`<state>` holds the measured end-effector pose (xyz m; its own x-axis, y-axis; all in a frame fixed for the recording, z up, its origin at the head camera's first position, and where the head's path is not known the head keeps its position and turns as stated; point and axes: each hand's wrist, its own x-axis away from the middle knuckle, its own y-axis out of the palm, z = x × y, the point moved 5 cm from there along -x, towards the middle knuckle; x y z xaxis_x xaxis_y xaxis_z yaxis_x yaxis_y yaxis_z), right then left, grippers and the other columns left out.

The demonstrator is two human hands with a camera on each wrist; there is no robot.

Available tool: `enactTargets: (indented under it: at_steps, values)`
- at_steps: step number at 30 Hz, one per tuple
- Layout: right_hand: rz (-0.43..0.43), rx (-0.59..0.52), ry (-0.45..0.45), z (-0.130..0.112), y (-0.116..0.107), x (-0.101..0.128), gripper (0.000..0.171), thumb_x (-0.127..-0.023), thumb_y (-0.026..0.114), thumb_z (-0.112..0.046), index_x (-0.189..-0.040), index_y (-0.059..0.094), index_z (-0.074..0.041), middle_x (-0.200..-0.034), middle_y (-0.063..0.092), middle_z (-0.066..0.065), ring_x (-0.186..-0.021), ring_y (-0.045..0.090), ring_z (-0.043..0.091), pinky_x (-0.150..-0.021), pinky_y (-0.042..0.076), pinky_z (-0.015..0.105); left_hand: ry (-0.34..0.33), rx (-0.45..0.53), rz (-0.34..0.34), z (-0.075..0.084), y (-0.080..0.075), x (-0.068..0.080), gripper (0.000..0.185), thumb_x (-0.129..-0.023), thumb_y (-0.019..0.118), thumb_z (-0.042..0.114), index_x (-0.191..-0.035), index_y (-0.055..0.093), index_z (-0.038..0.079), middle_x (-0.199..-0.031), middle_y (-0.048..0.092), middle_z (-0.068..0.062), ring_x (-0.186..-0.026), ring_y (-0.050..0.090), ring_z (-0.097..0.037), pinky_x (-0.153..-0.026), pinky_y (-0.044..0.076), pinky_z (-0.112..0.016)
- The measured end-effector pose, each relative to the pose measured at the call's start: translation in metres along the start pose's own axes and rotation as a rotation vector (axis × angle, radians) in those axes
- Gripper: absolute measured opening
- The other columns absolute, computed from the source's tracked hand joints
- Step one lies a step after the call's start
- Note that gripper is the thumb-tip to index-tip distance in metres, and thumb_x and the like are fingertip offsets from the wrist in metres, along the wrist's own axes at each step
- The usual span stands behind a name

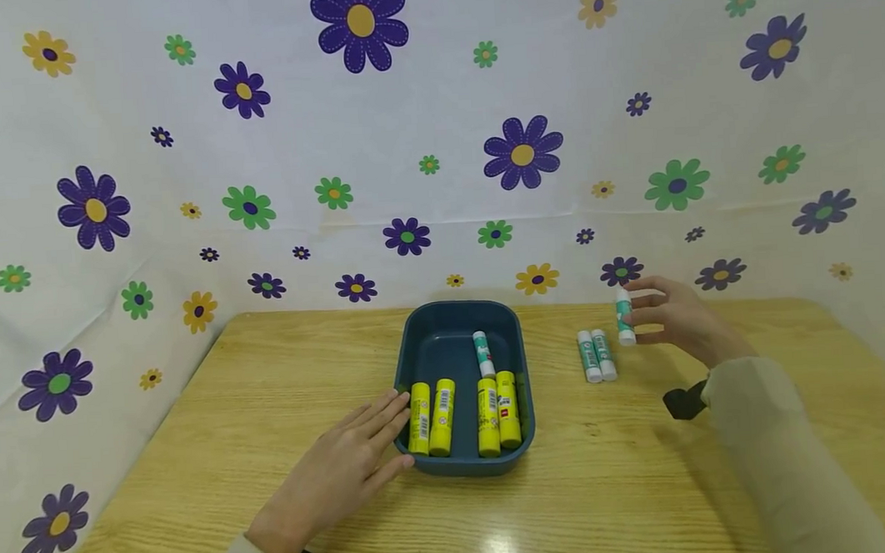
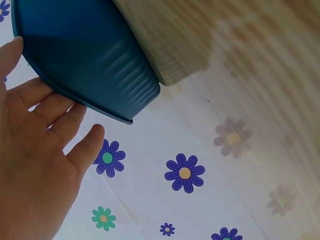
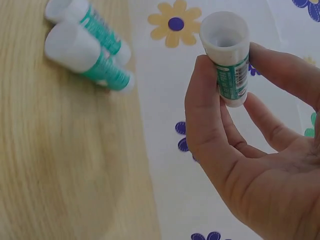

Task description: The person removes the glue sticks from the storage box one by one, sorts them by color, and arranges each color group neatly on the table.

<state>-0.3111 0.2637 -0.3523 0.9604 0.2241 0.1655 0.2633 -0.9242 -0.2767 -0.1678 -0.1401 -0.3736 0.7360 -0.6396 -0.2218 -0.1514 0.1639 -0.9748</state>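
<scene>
Basically, right hand (image 1: 676, 318) pinches a green-and-white glue stick (image 1: 625, 319) off to the right of the bin (image 1: 447, 356), left hand (image 1: 340, 466) rests straight-fingered against its left side; light mid-barrel pinch, bin braced, should work best.

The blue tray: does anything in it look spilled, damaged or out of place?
Nothing looks spilled or damaged. One mild oddity: a single green-and-white tube lies with four yellow tubes, while two similar tubes are on the table and a third is in the right hand.
</scene>
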Motion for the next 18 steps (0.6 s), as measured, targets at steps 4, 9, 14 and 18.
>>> enactTargets:
  at_steps: [4,9,14,18]
  values:
    - [-0.004,0.033,0.015,0.005,-0.004,0.006,0.070,-0.088,0.060,-0.013,-0.142,0.017,-0.001,-0.136,0.027,0.029,-0.102,0.049,0.028,-0.089,0.045,0.050,-0.007,0.017,-0.003,0.000,-0.001,0.000,0.060,-0.095,0.038,0.048,-0.135,0.044,0.004,-0.145,0.031,-0.008,-0.134,0.024,-0.021,-0.107,0.027,-0.037]
    - [-0.016,0.057,0.043,0.017,-0.007,0.006,0.069,-0.086,0.062,-0.012,-0.140,0.021,0.000,-0.134,0.029,0.029,-0.101,0.051,0.029,-0.088,0.047,0.047,-0.009,0.034,0.011,0.000,-0.001,0.001,0.059,-0.095,0.038,0.048,-0.134,0.045,0.004,-0.145,0.031,-0.008,-0.134,0.025,-0.021,-0.106,0.028,-0.037]
    - [-0.014,0.054,0.067,0.031,-0.006,0.003,0.068,-0.085,0.063,-0.008,-0.139,0.022,0.000,-0.132,0.029,0.030,-0.100,0.051,0.030,-0.085,0.049,0.044,-0.010,0.034,0.020,-0.001,-0.001,0.000,0.060,-0.095,0.037,0.049,-0.134,0.045,0.004,-0.145,0.031,-0.008,-0.134,0.025,-0.020,-0.106,0.029,-0.037]
    - [-0.002,0.074,0.086,0.037,-0.003,-0.001,0.069,-0.084,0.064,-0.009,-0.139,0.024,0.001,-0.133,0.029,0.031,-0.103,0.050,0.031,-0.084,0.050,0.044,-0.012,0.031,0.019,-0.001,0.000,0.000,0.061,-0.094,0.037,0.050,-0.134,0.045,0.005,-0.145,0.032,-0.008,-0.134,0.026,-0.021,-0.105,0.030,-0.037]
